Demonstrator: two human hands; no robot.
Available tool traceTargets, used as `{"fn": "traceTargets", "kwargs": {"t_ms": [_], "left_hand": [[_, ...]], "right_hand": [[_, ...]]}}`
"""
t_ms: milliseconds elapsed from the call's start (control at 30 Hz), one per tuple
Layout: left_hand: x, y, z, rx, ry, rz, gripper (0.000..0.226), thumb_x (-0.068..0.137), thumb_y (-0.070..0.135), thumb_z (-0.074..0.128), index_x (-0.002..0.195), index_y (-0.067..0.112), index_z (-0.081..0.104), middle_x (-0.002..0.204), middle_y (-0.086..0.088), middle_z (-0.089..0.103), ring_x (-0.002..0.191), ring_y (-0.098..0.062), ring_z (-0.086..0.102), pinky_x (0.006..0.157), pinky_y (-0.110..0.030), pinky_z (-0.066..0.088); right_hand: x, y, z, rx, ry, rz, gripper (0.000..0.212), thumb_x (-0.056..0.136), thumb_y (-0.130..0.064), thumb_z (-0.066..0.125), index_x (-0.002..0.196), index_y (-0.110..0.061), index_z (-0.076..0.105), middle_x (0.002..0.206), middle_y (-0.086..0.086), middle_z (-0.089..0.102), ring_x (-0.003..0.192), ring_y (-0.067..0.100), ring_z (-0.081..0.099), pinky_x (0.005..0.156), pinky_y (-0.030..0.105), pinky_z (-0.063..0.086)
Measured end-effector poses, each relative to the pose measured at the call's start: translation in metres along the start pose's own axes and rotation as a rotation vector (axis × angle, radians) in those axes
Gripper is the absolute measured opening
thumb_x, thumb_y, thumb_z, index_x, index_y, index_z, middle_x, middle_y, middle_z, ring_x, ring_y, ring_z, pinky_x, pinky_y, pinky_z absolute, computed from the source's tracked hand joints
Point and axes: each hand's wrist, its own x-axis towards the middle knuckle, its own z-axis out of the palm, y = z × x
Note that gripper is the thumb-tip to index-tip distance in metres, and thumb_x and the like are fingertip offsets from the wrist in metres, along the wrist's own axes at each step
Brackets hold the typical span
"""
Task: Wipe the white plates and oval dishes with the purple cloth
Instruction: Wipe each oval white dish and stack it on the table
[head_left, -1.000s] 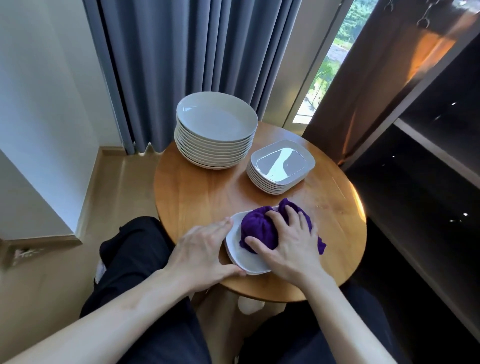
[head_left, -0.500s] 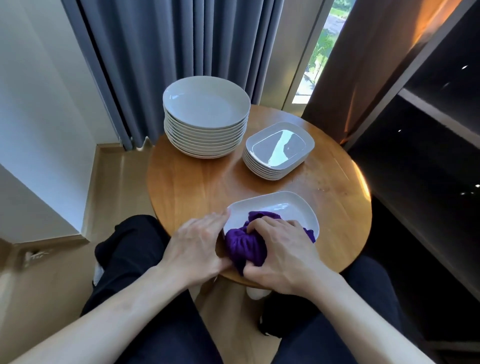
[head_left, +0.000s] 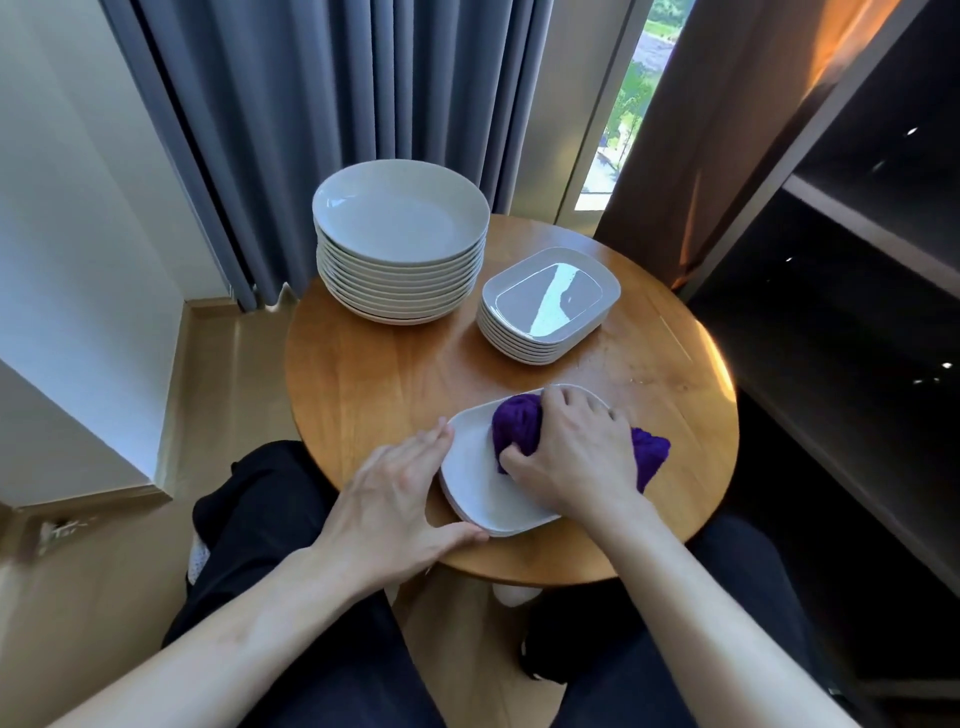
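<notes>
A white oval dish (head_left: 478, 478) lies at the near edge of the round wooden table (head_left: 395, 374). My right hand (head_left: 569, 454) grips the bunched purple cloth (head_left: 514, 428) and presses it onto the dish's far half; a cloth end (head_left: 649, 454) sticks out to the right. My left hand (head_left: 395, 493) rests flat against the dish's left rim, thumb at the near edge, fingers straight. A tall stack of round white plates (head_left: 400, 239) stands at the back left. A lower stack of oval dishes (head_left: 548, 306) sits at the back right.
Grey curtains (head_left: 332, 104) hang behind the table, with a window strip (head_left: 628, 104) to their right. A dark shelf unit (head_left: 857, 260) stands close on the right. My legs in dark trousers (head_left: 270, 545) are under the table's near edge.
My right hand has carried the cloth from the dish's near left part up to its far right part. My left hand still steadies the left rim.
</notes>
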Motion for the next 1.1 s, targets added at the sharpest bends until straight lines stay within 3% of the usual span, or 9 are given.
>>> {"fn": "traceTargets", "kwargs": {"t_ms": [133, 233, 333, 500, 600, 800, 934, 1034, 1100], "left_hand": [[0.001, 0.002, -0.001, -0.016, -0.001, 0.008, 0.117, 0.070, 0.084, 0.059, 0.162, 0.021, 0.026, 0.168, 0.007, 0.025, 0.152, -0.004, 0.026, 0.119, -0.019, 0.015], [0.001, 0.003, -0.003, -0.012, -0.002, -0.002, 0.119, 0.066, 0.090, 0.053, 0.161, 0.022, 0.030, 0.166, 0.007, 0.031, 0.151, -0.004, 0.029, 0.120, -0.022, 0.021], [0.002, 0.003, -0.002, 0.004, 0.001, -0.021, 0.119, 0.067, 0.088, 0.059, 0.162, 0.023, 0.027, 0.166, 0.009, 0.029, 0.151, -0.004, 0.028, 0.121, -0.024, 0.021], [0.000, 0.003, -0.002, 0.079, 0.001, -0.050, 0.120, 0.067, 0.093, 0.053, 0.162, 0.026, 0.025, 0.161, 0.008, 0.041, 0.150, -0.007, 0.033, 0.120, -0.026, 0.025], [0.000, 0.003, -0.003, 0.108, -0.022, -0.067, 0.123, 0.064, 0.096, 0.043, 0.163, 0.027, 0.021, 0.162, 0.007, 0.039, 0.151, -0.009, 0.032, 0.122, -0.028, 0.023], [-0.002, 0.007, -0.005, 0.148, -0.066, -0.068, 0.111, 0.077, 0.082, 0.058, 0.164, 0.028, 0.015, 0.166, 0.007, 0.031, 0.153, -0.010, 0.026, 0.124, -0.030, 0.021], [-0.002, 0.011, -0.008, 0.178, -0.090, -0.087, 0.105, 0.083, 0.075, 0.061, 0.164, 0.029, 0.013, 0.171, 0.005, 0.013, 0.153, -0.017, 0.029, 0.122, -0.035, 0.027], [-0.006, 0.015, -0.007, 0.178, -0.076, -0.056, 0.099, 0.087, 0.067, 0.062, 0.164, 0.026, 0.015, 0.172, 0.005, -0.002, 0.157, -0.017, 0.017, 0.123, -0.038, 0.023], [-0.010, 0.018, -0.005, 0.201, -0.084, 0.041, 0.088, 0.091, 0.062, 0.059, 0.162, 0.026, 0.023, 0.172, 0.006, 0.001, 0.158, -0.015, 0.008, 0.125, -0.039, 0.018]], "right_hand": [[-0.014, -0.028, 0.008, 0.051, 0.074, -0.120, 0.054, 0.076, -0.063, 0.042, 0.108, -0.021, 0.054, 0.111, 0.004, 0.061, 0.103, 0.033, 0.058, 0.089, 0.047, 0.042], [-0.025, -0.027, 0.007, 0.061, 0.055, -0.212, 0.056, 0.075, -0.068, 0.035, 0.106, -0.026, 0.054, 0.107, -0.001, 0.057, 0.100, 0.029, 0.056, 0.087, 0.044, 0.040], [-0.034, -0.012, 0.000, 0.092, -0.011, -0.215, 0.060, 0.073, -0.075, 0.033, 0.107, -0.029, 0.052, 0.105, -0.007, 0.053, 0.103, 0.024, 0.054, 0.091, 0.041, 0.040], [-0.053, 0.015, -0.009, 0.096, -0.085, -0.148, 0.070, 0.073, -0.083, 0.033, 0.126, -0.039, 0.044, 0.135, -0.016, 0.050, 0.129, 0.019, 0.044, 0.104, 0.044, 0.037], [-0.059, 0.035, -0.018, 0.165, -0.104, -0.095, 0.061, 0.077, -0.076, 0.051, 0.126, -0.041, 0.042, 0.138, -0.021, 0.048, 0.132, 0.016, 0.041, 0.101, 0.042, 0.038], [-0.074, 0.054, -0.028, 0.303, -0.049, -0.060, 0.048, 0.073, -0.056, 0.069, 0.112, -0.040, 0.047, 0.111, -0.022, 0.051, 0.105, 0.014, 0.051, 0.087, 0.037, 0.046], [-0.079, 0.073, -0.027, 0.545, 0.039, 0.062, 0.040, 0.069, -0.048, 0.076, 0.099, -0.040, 0.053, 0.094, -0.018, 0.057, 0.083, 0.002, 0.056, 0.066, 0.023, 0.043], [-0.083, 0.089, -0.018, 0.697, 0.124, 0.199, 0.034, 0.072, -0.045, 0.080, 0.095, -0.040, 0.055, 0.091, -0.016, 0.061, 0.080, -0.001, 0.058, 0.061, 0.021, 0.042], [-0.082, 0.100, -0.013, 0.740, 0.128, 0.248, 0.033, 0.073, -0.045, 0.081, 0.096, -0.038, 0.057, 0.091, -0.015, 0.063, 0.080, 0.002, 0.060, 0.061, 0.022, 0.043]]}}
